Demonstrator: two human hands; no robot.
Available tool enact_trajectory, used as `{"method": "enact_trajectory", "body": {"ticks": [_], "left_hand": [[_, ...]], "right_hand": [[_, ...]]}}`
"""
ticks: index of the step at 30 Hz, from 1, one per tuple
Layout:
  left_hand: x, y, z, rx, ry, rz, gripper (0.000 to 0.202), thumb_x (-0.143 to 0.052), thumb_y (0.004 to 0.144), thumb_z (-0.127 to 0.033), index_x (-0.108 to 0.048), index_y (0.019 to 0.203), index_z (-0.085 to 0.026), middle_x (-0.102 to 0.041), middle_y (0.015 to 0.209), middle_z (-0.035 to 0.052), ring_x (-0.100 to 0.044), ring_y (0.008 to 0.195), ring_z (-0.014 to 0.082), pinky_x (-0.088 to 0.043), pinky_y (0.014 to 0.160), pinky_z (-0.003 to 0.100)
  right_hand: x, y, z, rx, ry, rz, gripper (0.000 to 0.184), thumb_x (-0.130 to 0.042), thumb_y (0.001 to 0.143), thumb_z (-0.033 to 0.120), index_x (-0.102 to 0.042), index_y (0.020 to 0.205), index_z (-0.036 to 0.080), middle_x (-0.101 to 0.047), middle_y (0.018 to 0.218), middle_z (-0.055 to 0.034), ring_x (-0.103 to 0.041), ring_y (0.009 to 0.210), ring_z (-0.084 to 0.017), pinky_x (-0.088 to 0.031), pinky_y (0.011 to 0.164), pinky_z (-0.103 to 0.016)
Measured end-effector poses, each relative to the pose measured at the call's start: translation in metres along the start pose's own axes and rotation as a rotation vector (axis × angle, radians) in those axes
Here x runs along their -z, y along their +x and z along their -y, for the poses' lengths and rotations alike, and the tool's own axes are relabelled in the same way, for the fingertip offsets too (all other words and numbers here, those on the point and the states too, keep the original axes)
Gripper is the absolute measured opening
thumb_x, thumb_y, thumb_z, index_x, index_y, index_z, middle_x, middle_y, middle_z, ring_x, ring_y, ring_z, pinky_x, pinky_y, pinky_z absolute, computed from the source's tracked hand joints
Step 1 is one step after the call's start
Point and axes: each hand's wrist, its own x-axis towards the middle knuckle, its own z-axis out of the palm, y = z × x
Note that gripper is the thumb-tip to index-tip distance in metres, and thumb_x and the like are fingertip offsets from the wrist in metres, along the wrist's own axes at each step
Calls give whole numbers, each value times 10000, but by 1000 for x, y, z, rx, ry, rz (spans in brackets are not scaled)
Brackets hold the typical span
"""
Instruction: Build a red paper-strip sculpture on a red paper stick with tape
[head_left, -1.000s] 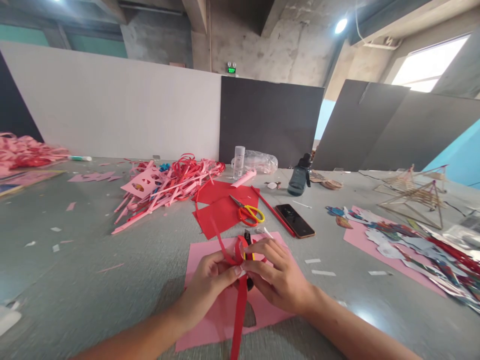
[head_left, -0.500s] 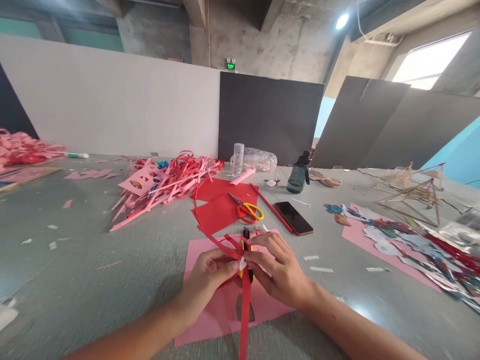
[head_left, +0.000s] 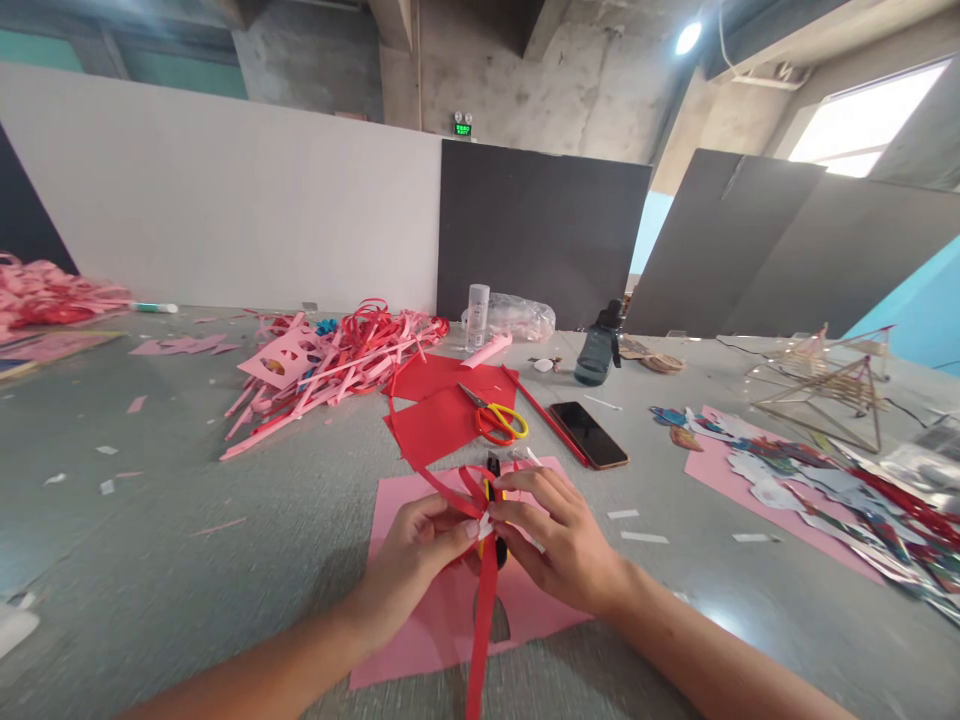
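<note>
Thumb and fingers of my left hand (head_left: 424, 545) pinch a bundle of red paper strips (head_left: 484, 610) near its middle; one strip hangs down toward me and others loop upward. Fingertips of my right hand (head_left: 559, 535) close on a small white piece (head_left: 485, 524), perhaps tape, at the same spot, where the two hands meet. Under them lies a pink paper sheet (head_left: 405, 640) with a hole cut in it. On that sheet rests a black and yellow cutter-like tool (head_left: 493, 466), partly hidden by my fingers.
Beyond my hands lie scissors (head_left: 501, 420) on red paper (head_left: 427, 430), a red pencil-like stick (head_left: 544, 415) and a phone (head_left: 589, 435). A pile of pink and red strips (head_left: 352, 360) is at left. Farther back stand a bottle (head_left: 598, 345) and a stick frame (head_left: 832, 395).
The lower end of the hanging red strip has swung slightly left. The upper loops shifted a little, while both hands keep nearly the same place and grip.
</note>
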Motion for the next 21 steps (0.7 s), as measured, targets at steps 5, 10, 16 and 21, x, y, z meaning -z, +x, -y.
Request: {"method": "enact_trajectory", "body": {"ticks": [5,10,16,21], "left_hand": [[0,-1,0,4,12,-8,277,-824,790,-417,-770,894,-166,-719,826,45,-672,775,187,-571,732,292],[-3,-2,-3,48,-13,-45,317,-855,731,-427,-747,852,-155,-719,785,43,-667,719,177,-554,701,285],[0,-2,1,104,59,-167,365,-849,700,-452,-738,865,-145,-696,739,38,-638,667,163,-492,587,242],[-1,-2,0,52,39,-137,345,-818,738,-454,-722,890,-159,-725,822,56,-664,732,190,-539,670,289]], "right_hand": [[-1,0,5,-5,-9,7,236,-594,963,104,-618,1164,225,-680,1169,-105,-660,1052,-246,-564,872,-423],[4,-1,-10,2,-11,9,256,-562,969,143,-624,1203,225,-692,1176,-113,-666,1069,-250,-555,896,-425],[34,-16,-106,-901,-520,149,437,-441,1033,359,-581,1392,152,-575,1454,-163,-500,1331,-353,-413,1100,-493],[33,-32,-142,-1071,-539,325,554,-551,973,501,-644,1313,73,-650,1322,-236,-550,1240,-405,-437,1023,-478]]}}
